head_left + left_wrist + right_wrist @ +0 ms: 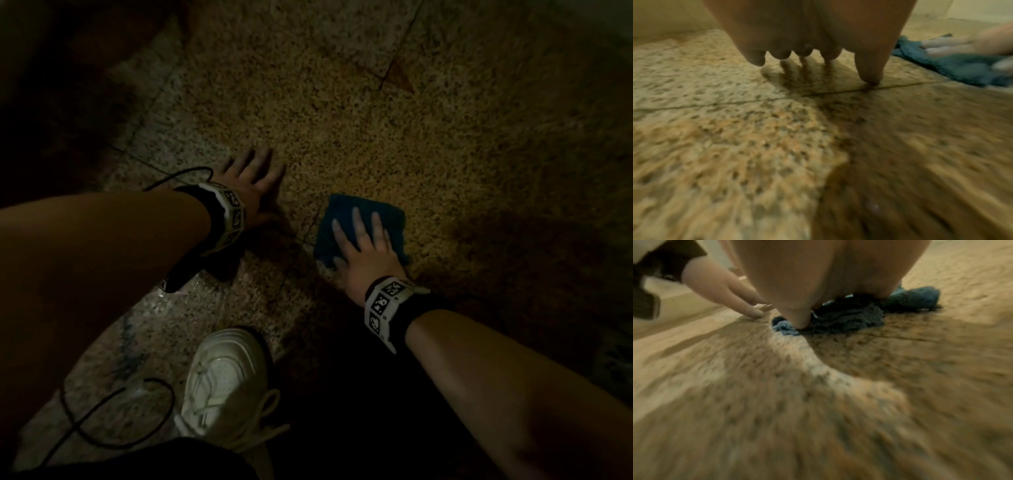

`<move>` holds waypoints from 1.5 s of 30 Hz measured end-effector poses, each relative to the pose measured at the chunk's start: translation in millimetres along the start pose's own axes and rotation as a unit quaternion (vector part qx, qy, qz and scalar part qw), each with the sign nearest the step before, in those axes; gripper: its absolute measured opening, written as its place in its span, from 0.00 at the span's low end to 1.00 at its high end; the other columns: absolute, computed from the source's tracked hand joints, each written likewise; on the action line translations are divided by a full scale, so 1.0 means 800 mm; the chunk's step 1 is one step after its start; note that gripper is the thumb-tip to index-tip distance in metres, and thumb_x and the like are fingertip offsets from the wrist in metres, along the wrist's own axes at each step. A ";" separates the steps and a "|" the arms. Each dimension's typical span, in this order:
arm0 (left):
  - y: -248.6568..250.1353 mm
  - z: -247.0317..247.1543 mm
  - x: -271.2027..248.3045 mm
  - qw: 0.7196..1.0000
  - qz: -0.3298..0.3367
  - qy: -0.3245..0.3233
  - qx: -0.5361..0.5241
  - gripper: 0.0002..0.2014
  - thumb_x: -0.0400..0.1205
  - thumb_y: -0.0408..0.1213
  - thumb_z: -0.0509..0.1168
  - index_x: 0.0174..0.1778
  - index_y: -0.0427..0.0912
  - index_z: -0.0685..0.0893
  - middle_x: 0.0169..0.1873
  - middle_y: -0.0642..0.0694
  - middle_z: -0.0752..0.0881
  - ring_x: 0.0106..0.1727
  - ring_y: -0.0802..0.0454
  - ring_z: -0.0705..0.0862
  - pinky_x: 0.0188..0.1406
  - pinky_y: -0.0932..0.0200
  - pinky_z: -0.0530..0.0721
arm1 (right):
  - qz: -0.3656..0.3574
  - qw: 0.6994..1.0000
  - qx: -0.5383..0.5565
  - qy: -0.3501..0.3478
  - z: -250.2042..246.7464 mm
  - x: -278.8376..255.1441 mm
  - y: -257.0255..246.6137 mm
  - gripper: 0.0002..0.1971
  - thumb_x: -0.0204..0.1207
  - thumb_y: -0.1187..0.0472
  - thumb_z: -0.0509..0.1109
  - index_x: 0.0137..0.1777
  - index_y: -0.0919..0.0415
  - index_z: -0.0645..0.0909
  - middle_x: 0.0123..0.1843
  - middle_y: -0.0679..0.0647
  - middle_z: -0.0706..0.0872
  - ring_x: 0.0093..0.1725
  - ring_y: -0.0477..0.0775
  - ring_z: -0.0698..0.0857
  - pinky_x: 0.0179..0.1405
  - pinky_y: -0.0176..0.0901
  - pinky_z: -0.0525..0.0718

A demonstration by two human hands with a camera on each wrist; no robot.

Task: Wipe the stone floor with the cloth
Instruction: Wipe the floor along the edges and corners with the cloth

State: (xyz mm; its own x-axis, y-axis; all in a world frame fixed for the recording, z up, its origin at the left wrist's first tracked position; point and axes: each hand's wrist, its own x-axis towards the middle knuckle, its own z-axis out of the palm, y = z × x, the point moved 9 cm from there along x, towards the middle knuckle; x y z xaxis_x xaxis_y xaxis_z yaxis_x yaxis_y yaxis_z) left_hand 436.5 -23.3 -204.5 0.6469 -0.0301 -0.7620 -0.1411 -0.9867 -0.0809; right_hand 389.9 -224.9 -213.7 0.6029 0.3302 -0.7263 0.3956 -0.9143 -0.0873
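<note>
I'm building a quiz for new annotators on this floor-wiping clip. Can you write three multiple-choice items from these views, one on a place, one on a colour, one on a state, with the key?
1. Where does the cloth lie?
A. Draped over the white shoe
B. Flat on the stone floor under the right hand
C. Bunched in the left hand

2. What colour is the cloth?
A. Dark blue-green
B. Red
C. Yellow

3. How is the left hand?
A. Clenched round the cloth
B. Pinching the black cable
C. Fingers spread on the bare floor, holding nothing

Key: 1 B, the head view shows straight fingers pressing it down; 2 A, it looks teal in all three views; 3 C, the left hand sits apart from the cloth.
</note>
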 end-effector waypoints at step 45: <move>-0.053 0.071 -0.086 0.992 -0.107 -0.067 -0.025 0.40 0.84 0.62 0.48 0.81 0.52 0.29 0.81 0.47 0.30 0.83 0.42 0.37 0.81 0.44 0.50 | -0.060 0.996 -0.049 -0.040 -0.032 0.032 -0.072 0.30 0.89 0.51 0.44 0.81 0.42 0.29 0.81 0.50 0.22 0.80 0.63 0.27 0.81 0.58 0.40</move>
State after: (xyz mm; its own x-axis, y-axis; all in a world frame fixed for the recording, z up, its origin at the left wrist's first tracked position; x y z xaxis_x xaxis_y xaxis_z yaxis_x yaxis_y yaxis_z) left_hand 355.2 29.6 -185.2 0.5516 0.1991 -0.8100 0.0273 -0.9749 -0.2211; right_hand 399.8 -157.8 -209.8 0.4912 0.4128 -0.7670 0.5297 -0.8406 -0.1132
